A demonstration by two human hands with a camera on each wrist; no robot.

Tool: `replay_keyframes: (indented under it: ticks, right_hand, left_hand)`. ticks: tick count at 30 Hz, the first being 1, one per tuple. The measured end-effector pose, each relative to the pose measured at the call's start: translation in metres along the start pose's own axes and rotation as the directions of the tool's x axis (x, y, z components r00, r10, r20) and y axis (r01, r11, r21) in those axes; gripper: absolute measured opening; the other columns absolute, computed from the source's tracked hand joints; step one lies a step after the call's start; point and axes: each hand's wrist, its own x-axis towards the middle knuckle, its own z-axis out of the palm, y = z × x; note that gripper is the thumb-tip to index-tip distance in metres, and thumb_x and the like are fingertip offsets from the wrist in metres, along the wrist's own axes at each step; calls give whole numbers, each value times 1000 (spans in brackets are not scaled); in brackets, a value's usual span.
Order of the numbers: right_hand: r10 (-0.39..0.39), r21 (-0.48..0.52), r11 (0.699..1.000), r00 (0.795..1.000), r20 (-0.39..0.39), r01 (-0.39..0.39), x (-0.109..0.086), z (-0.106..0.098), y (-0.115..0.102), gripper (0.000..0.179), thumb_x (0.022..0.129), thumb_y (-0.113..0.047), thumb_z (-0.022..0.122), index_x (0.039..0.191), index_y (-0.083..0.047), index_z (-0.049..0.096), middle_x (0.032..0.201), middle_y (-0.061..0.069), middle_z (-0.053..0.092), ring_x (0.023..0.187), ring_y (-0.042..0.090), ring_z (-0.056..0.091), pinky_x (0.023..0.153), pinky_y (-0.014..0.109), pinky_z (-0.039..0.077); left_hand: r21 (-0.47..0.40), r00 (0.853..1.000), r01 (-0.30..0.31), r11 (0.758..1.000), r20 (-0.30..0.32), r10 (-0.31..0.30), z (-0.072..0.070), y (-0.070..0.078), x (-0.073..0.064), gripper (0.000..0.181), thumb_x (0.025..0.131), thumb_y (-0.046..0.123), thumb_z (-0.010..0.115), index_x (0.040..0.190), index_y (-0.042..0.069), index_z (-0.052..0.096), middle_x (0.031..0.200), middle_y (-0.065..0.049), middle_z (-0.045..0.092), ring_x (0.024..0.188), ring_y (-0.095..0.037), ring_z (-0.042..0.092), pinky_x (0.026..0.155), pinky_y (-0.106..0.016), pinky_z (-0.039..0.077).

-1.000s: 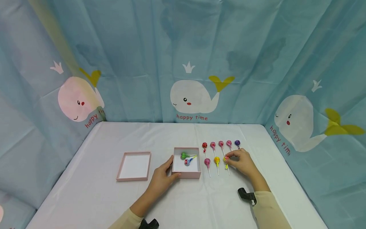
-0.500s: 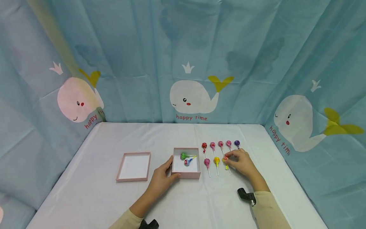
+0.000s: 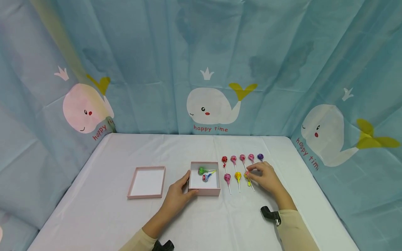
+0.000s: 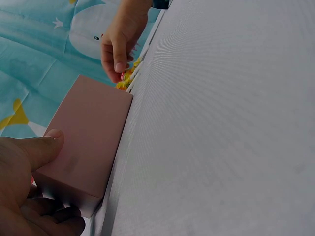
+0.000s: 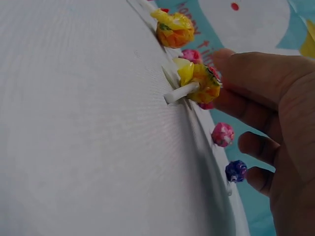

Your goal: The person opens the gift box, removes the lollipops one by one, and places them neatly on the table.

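Observation:
My left hand (image 3: pixel 177 197) grips the left front corner of an open pink box (image 3: pixel 205 192), its thumb on the front wall. In the left wrist view, the thumb lies across the pink box (image 4: pixel 86 142) and the other fingers curl at its side. Inside are a green lollipop (image 3: pixel 201 170) and a blue-and-red lollipop (image 3: pixel 205 177). My right hand (image 3: pixel 265 176) pinches the head of a yellow-and-red lollipop (image 3: pixel 247 175) at the right of the front row. In the right wrist view, thumb and forefinger meet at the yellow-and-red lollipop (image 5: pixel 204 83); its white stick points away from the hand.
A pink box lid (image 3: pixel 146 183) lies left of the box, inner side up. A back row runs from a red lollipop (image 3: pixel 224 159) to a purple lollipop (image 3: pixel 260 157). In front lie a pink lollipop (image 3: pixel 227 177) and a yellow lollipop (image 3: pixel 238 175). Whale-print curtains surround the white table.
The yellow-and-red lollipop has shifted slightly left at its head, and its stick has swung a little to the right under my right hand. My left hand and the box stay still.

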Motion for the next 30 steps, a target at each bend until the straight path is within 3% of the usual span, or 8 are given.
replay_keyframes:
  ticks: [9,17,24,30]
  right_hand:
    - [-77,32,996,997,-32,78,4,-6,-15,27,85,-24,86,111,-19,79,115,0,72,111,21,56,96,53,51]
    - [-191,61,980,982,-8,191,17,-15,-43,27,88,-29,84,113,-22,78,113,-8,69,114,16,54,98,51,48]
    - [-284,80,957,957,52,279,35,-16,-67,28,87,-26,84,114,-21,78,111,-7,73,112,13,54,97,48,47]
    - [-362,85,932,923,130,353,48,-12,-90,25,88,-25,83,112,-27,78,112,-7,75,112,13,53,99,49,42]
  left_hand:
    - [1,1000,-26,1000,-3,26,2,-5,-2,87,86,28,84,158,9,39,159,-10,44,147,-31,41,114,-44,42]
    - [-18,1000,-4,1000,8,4,2,-3,-2,87,86,26,85,158,12,39,160,-6,42,148,-27,39,116,-41,41]
    - [4,999,-43,999,-8,43,2,-3,0,87,86,26,85,158,8,39,159,-10,44,147,-30,41,114,-44,43]
    - [-2,1000,-22,1000,-9,22,1,-2,1,86,86,26,85,158,10,40,158,-9,45,147,-29,41,114,-42,43]
